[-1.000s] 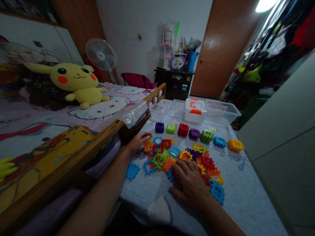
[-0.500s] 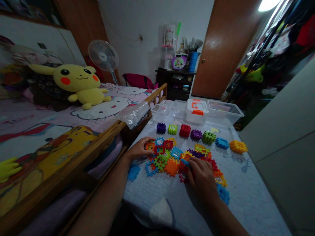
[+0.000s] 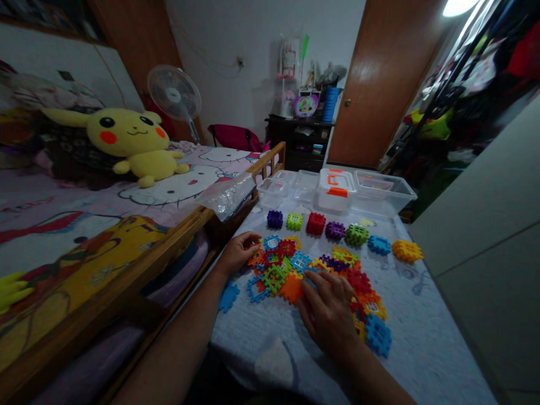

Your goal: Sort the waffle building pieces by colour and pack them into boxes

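A loose pile of colourful toothed plastic building pieces is spread over the table, among them an orange solid piece [image 3: 292,288], a green window piece [image 3: 274,278] and a blue window piece [image 3: 301,261]. My left hand [image 3: 238,254] rests at the pile's left edge, fingers apart and slightly bent beside an orange-red piece [image 3: 256,258]. Over the middle of the pile lies my right hand [image 3: 331,309], its fingers stretched out. Its fingertips touch or hover just above a blue piece, mostly covered by them. Some pieces under this hand are hidden.
Behind the pile runs a row of stacked pieces, including a red stack [image 3: 315,223] and a yellow one [image 3: 406,251]. Farther back stand clear plastic boxes [image 3: 383,194] and an orange-latched box [image 3: 336,194]. A wooden bed rail [image 3: 177,239] borders the table's left side.
My right hand has moved slightly left, and its fingers have spread from a grip near a blue piece. My left hand has shifted a little left and back from the orange piece.
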A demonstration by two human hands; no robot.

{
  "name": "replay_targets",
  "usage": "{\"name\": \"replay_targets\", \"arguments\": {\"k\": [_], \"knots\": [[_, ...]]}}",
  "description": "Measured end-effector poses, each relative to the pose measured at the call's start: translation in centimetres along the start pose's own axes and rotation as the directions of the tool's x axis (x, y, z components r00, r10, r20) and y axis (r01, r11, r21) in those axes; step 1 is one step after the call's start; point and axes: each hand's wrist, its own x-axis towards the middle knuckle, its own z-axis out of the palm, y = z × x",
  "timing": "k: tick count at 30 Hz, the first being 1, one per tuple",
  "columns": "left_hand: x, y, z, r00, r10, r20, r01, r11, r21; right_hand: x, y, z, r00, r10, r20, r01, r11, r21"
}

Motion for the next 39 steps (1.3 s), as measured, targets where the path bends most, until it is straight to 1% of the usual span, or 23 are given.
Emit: {"name": "replay_targets", "arguments": {"k": [3,6,9,11,14,17,19,21,23,25,27,29,30,32,33,34,35,36,38,39], "knots": [[0.0,0.3,-0.1,0.999,0.018,-0.046,-0.021,0.998,-0.053,0.0,-0.7,0.8,0.992,-0.015,0.129,0.015,1.000,-0.004],[0.0,0.5,-0.1,0.998,0.006,-0.070,-0.016,0.988,-0.151,0.1,-0.9,1.3,0.970,0.009,0.244,-0.009,1.000,-0.002],[0.0,0.7,0.1,0.997,-0.022,-0.079,0.003,0.971,-0.239,0.3,-0.9,1.2,0.961,0.014,0.277,-0.020,1.000,0.017],[0.0,1.0,0.1,0.995,-0.032,-0.092,0.007,0.965,-0.262,0.4,-0.9,0.9,0.964,0.004,0.266,-0.015,0.999,0.041],[0.0,1.7,0.0,0.990,-0.015,-0.142,-0.021,0.969,-0.248,0.4,-0.6,0.4,0.979,-0.008,0.205,-0.004,0.998,0.055],[0.0,3.0,-0.3,0.983,0.056,-0.174,-0.084,0.984,-0.160,0.4,0.4,-0.3,0.995,0.006,0.097,-0.010,0.999,0.041],[-0.1,4.5,-0.3,0.977,0.141,-0.159,-0.152,0.987,-0.057,0.4,1.4,-0.7,0.998,0.056,0.018,-0.057,0.998,0.034],[-0.4,6.3,0.3,0.962,0.250,-0.107,-0.246,0.968,0.055,0.4,2.5,-1.2,0.988,0.150,-0.041,-0.147,0.987,0.062],[-0.8,8.2,1.5,0.932,0.362,-0.023,-0.356,0.925,0.135,0.5,3.6,-1.5,0.965,0.254,-0.056,-0.246,0.961,0.123],[-1.4,9.7,3.3,0.888,0.452,0.086,-0.460,0.872,0.165,0.6,4.6,-1.8,0.943,0.332,-0.034,-0.322,0.931,0.174],[-1.9,10.6,5.4,0.831,0.522,0.192,-0.553,0.814,0.178,0.6,5.3,-1.8,0.927,0.376,0.001,-0.369,0.909,0.195],[-2.4,10.8,7.2,0.781,0.551,0.294,-0.612,0.769,0.183,0.5,5.7,-1.9,0.920,0.391,0.037,-0.390,0.898,0.204],[-2.6,10.8,7.9,0.756,0.547,0.359,-0.631,0.756,0.175,0.5,5.8,-1.9,0.920,0.389,0.053,-0.392,0.896,0.208],[-2.9,10.6,8.5,0.702,0.508,0.499,-0.639,0.759,0.125,0.3,6.0,-1.9,0.921,0.380,0.083,-0.389,0.897,0.209],[-2.9,10.4,8.5,0.684,0.483,0.547,-0.622,0.777,0.091,0.2,6.0,-2.0,0.923,0.372,0.098,-0.384,0.899,0.208],[-2.9,10.3,8.2,0.683,0.459,0.568,-0.591,0.804,0.060,0.1,6.0,-2.0,0.925,0.363,0.113,-0.379,0.902,0.208],[-2.8,10.2,7.7,0.705,0.437,0.558,-0.548,0.836,0.038,0.1,5.9,-2.0,0.927,0.354,0.128,-0.374,0.904,0.209],[-2.6,10.2,7.1,0.745,0.417,0.521,-0.500,0.866,0.023,0.0,5.9,-2.0,0.928,0.344,0.145,-0.369,0.905,0.212],[-1.9,10.1,5.4,0.838,0.362,0.409,-0.398,0.917,0.002,0.0,5.7,-1.9,0.931,0.315,0.183,-0.351,0.909,0.224],[-1.5,10.0,4.5,0.874,0.331,0.356,-0.348,0.937,-0.015,0.1,5.6,-1.8,0.933,0.297,0.203,-0.340,0.912,0.229]]}}
